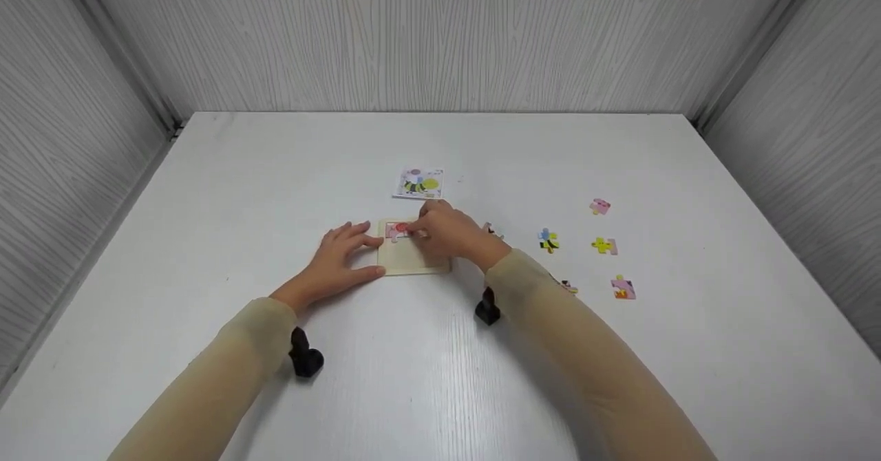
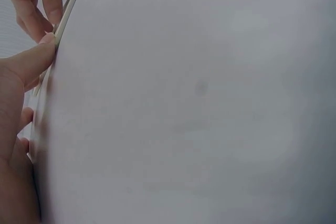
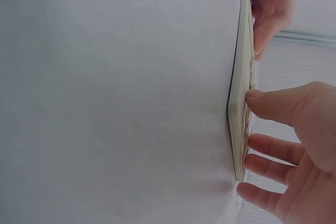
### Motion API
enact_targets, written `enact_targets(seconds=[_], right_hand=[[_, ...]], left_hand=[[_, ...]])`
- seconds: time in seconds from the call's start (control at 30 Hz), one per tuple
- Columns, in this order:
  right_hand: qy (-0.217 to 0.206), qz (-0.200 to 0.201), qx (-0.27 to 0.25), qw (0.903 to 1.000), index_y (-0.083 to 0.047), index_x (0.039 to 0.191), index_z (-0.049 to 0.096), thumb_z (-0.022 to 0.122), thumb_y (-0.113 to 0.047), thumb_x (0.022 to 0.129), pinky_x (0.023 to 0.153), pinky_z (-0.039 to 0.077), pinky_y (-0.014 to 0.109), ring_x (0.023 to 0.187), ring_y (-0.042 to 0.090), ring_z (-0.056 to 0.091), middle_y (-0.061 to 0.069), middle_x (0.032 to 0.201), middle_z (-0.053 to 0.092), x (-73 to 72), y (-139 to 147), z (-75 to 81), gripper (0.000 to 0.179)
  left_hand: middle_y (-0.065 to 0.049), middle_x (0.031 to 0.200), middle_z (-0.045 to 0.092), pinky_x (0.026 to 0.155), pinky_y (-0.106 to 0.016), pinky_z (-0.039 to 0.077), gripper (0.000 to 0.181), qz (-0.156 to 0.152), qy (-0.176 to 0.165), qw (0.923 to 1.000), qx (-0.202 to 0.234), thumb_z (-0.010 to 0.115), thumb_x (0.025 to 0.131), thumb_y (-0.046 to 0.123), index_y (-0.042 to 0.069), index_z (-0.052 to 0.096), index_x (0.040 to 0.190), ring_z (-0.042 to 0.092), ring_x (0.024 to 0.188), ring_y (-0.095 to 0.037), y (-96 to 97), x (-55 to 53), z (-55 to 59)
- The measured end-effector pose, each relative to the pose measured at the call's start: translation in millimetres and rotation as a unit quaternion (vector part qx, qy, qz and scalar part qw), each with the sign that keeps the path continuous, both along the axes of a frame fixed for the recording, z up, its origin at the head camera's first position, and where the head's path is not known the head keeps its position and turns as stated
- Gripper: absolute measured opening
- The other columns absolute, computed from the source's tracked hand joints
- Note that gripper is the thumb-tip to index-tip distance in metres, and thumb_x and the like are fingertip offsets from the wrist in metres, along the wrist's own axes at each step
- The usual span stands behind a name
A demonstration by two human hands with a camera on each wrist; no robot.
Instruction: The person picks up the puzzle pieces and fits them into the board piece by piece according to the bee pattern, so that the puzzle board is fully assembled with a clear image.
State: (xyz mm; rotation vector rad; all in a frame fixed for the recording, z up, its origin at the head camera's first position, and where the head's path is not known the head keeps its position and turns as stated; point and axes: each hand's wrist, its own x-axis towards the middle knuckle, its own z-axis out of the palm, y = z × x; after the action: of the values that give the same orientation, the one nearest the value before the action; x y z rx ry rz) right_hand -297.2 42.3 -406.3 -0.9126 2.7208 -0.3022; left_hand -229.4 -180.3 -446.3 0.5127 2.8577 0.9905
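Observation:
A small wooden puzzle tray (image 1: pixel 411 263) lies flat before me, with pink and red jigsaw pieces (image 1: pixel 395 232) along the far part of its recess. My left hand (image 1: pixel 335 261) steadies the tray's left side, its thumb at the near corner and its other fingers spread. Over the tray's far right part, my right hand (image 1: pixel 451 231) presses down on the pieces. In the right wrist view, the right thumb (image 3: pixel 275 103) and extended fingers touch the tray's top side. The right hand covers part of the tray in the head view.
A picture card with a bee (image 1: pixel 420 183) lies behind the tray. Loose jigsaw pieces are scattered to the right, among them a pink one (image 1: pixel 600 206), a yellow one (image 1: pixel 603 245) and a blue-and-yellow one (image 1: pixel 548 239). The right forearm partly covers others. Panelled walls (image 1: pixel 440 41) enclose the table.

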Motion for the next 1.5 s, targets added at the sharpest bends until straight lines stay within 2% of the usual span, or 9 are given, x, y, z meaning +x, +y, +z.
enact_targets(seconds=[0.3,0.5,0.67,0.9,1.2,1.3,1.5], right_hand=[[0.03,0.005,-0.009,0.9995,-0.019,0.125,0.06,0.056,-0.021,0.093,0.089,0.043,0.034,0.107,0.02,0.046,0.007,0.116,0.052,0.7,1.6,-3.0,0.032],[0.021,0.004,0.015,0.9997,-0.017,0.128,0.059,0.054,-0.02,0.094,0.086,0.044,0.033,0.101,0.019,0.044,0.006,0.113,0.05,3.6,-2.1,1.7,0.034],[0.014,0.006,0.033,0.9993,-0.018,0.13,0.057,0.056,-0.021,0.094,0.087,0.044,0.034,0.102,0.019,0.044,0.006,0.116,0.05,0.1,-4.1,5.2,0.036],[0.003,0.001,0.005,1.0,-0.019,0.121,0.065,0.059,-0.02,0.092,0.089,0.044,0.034,0.102,0.018,0.048,0.003,0.115,0.055,-4.8,-4.6,6.4,0.03],[0.034,0.008,-0.031,0.9989,-0.017,0.112,0.07,0.06,-0.015,0.09,0.085,0.045,0.032,0.093,0.017,0.049,0.002,0.105,0.058,-2.2,-4.2,1.7,0.024],[0.05,0.017,-0.033,0.9981,-0.018,0.113,0.07,0.06,-0.015,0.09,0.085,0.045,0.032,0.094,0.018,0.05,0.005,0.107,0.058,-1.8,-3.1,0.6,0.025],[0.053,0.03,-0.005,0.9982,-0.021,0.119,0.065,0.061,-0.019,0.091,0.093,0.043,0.035,0.106,0.021,0.05,0.007,0.119,0.056,-1.8,-4.0,0.7,0.029]], left_hand=[[-0.013,0.148,0.031,0.109,-0.053,0.001,0.052,-0.018,0.026,0.9992,0.026,0.067,0.083,0.041,0.012,0.057,0.126,0.014,0.138,-0.037,-0.9,0.0,-0.8],[-0.01,0.149,0.029,0.109,-0.052,0.001,0.053,-0.011,0.012,0.9998,0.015,0.066,0.084,0.043,0.014,0.056,0.127,0.011,0.139,-0.035,-1.1,0.4,0.6],[-0.01,0.15,0.028,0.109,-0.052,0.002,0.053,-0.006,0.006,0.9999,0.009,0.066,0.084,0.044,0.015,0.056,0.127,0.011,0.139,-0.034,-1.9,0.6,2.3],[-0.007,0.151,0.026,0.11,-0.051,0.001,0.055,0.003,-0.002,1.0,-0.002,0.064,0.084,0.047,0.018,0.054,0.129,0.009,0.14,-0.031,-2.1,0.6,1.6],[-0.009,0.149,0.03,0.109,-0.052,0.002,0.054,-0.001,0.012,0.9999,0.011,0.067,0.082,0.044,0.016,0.056,0.127,0.012,0.138,-0.034,-0.2,1.1,-2.0],[-0.01,0.149,0.031,0.109,-0.052,0.002,0.054,-0.004,0.013,0.9997,0.018,0.067,0.082,0.044,0.016,0.056,0.127,0.012,0.138,-0.035,0.5,0.9,-1.6],[-0.009,0.149,0.03,0.109,-0.052,0.001,0.054,-0.003,0.01,0.9999,0.012,0.066,0.082,0.045,0.017,0.056,0.127,0.012,0.139,-0.034,-0.7,1.6,-0.9]])
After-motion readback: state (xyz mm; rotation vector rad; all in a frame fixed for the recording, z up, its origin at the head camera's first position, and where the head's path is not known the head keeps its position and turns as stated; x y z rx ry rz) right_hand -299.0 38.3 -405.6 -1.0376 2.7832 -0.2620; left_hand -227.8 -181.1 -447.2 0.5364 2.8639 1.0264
